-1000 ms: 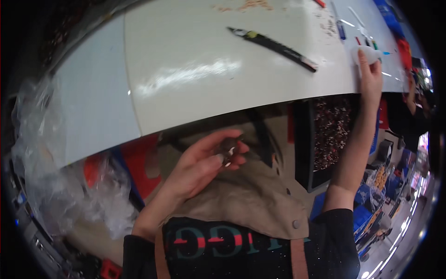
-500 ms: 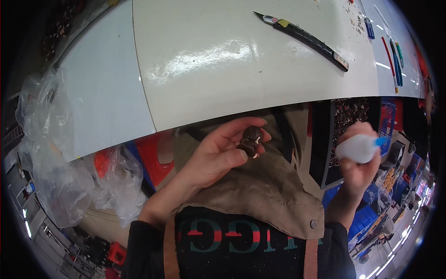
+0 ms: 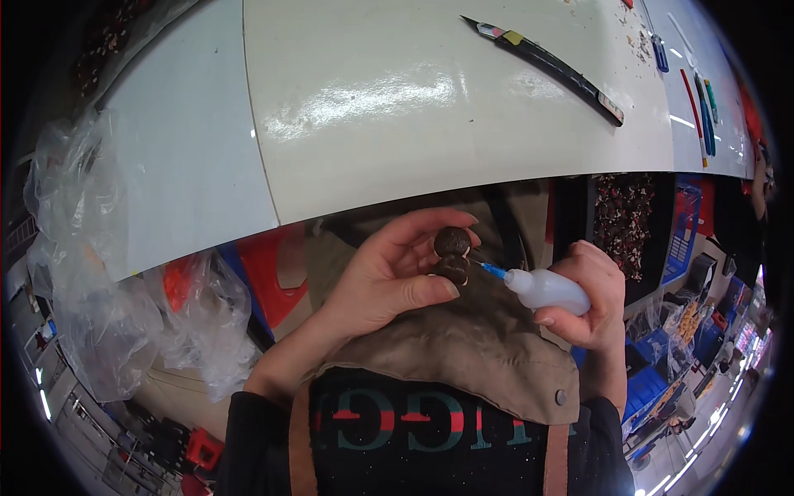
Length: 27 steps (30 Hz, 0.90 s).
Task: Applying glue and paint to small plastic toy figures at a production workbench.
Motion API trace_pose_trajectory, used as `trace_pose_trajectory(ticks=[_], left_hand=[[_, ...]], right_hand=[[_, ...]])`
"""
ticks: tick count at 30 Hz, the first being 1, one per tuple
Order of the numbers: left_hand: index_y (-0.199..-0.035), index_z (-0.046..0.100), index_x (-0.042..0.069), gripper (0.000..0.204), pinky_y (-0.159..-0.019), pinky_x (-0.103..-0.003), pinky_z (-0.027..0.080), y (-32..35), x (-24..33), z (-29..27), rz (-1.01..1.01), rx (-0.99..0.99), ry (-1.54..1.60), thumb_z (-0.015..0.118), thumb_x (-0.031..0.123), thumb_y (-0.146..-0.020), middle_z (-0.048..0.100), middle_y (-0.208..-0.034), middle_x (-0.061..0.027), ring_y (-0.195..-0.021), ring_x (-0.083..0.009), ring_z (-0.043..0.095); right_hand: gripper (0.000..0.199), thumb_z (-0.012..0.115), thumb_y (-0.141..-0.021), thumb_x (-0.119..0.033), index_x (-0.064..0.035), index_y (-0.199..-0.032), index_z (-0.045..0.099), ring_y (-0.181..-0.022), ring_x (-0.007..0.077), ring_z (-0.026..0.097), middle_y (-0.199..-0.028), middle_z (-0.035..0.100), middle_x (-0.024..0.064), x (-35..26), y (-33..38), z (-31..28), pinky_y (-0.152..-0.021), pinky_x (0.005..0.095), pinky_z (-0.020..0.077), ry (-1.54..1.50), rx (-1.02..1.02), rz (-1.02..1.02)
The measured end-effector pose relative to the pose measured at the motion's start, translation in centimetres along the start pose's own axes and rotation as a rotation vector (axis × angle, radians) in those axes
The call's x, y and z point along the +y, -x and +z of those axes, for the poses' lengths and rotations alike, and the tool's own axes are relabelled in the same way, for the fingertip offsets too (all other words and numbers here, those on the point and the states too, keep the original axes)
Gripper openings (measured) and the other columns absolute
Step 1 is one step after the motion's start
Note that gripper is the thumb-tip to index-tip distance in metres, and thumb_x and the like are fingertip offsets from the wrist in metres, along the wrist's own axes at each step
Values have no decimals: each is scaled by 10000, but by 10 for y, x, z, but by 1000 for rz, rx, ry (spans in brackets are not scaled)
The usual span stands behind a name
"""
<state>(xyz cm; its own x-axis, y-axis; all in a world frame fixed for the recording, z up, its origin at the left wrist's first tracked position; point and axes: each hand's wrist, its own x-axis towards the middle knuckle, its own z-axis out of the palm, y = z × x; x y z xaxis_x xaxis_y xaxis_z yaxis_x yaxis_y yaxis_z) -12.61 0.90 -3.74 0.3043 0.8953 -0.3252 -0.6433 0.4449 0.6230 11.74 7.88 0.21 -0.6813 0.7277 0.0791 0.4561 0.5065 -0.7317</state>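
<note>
"White table (image 3: 372, 157) at twelve o'clock, knife (image 3: 552, 70) between one and two. Your hands?"

"My left hand (image 3: 372, 273) pinches the brown figurine (image 3: 452, 258) mid-view; right hand (image 3: 597, 289) clamped on the bottle (image 3: 550, 291), at the figurine's four o'clock."

"Why so?"

"I judge my grip bares its three-o'clock side to the blue nozzle (image 3: 495, 270)."
</note>
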Motion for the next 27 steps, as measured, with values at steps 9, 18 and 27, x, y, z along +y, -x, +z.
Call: trace_pose_trajectory(ticks=[9, 18, 27], left_hand=[[-1298, 406, 28, 698, -926, -286, 415, 4, 1, 4, -11, 11, -9, 764, 221, -731, 516, -1183, -112, -1035, -153, 528], [-1292, 412, 29, 695, -926, -284, 410, 4, 0, 1, -9, 14, -22, 767, 220, -726, 516, -1177, -107, -1038, -148, 523], [-1283, 419, 38, 638, -924, -280, 408, -2, -5, 7, -3, 40, -57, 743, 155, -745, 508, -1183, -107, -1026, -146, 522]], right_hand=[[511, 718, -642, -524, -30, -714, 608, -534, 221, 523, -626, 580, 74, -4, 3, -2, -486, 307, 393, 33, -27, -3], [406, 793, -587, -380, -46, -735, 615, -553, 251, 515, -643, 552, 63, -10, -2, -1, -527, 334, 387, -6, -48, 31], [402, 787, -582, -369, -47, -675, 565, -528, 242, 489, -597, 489, 62, -33, -14, -23, -501, 323, 361, 219, -76, 19]])
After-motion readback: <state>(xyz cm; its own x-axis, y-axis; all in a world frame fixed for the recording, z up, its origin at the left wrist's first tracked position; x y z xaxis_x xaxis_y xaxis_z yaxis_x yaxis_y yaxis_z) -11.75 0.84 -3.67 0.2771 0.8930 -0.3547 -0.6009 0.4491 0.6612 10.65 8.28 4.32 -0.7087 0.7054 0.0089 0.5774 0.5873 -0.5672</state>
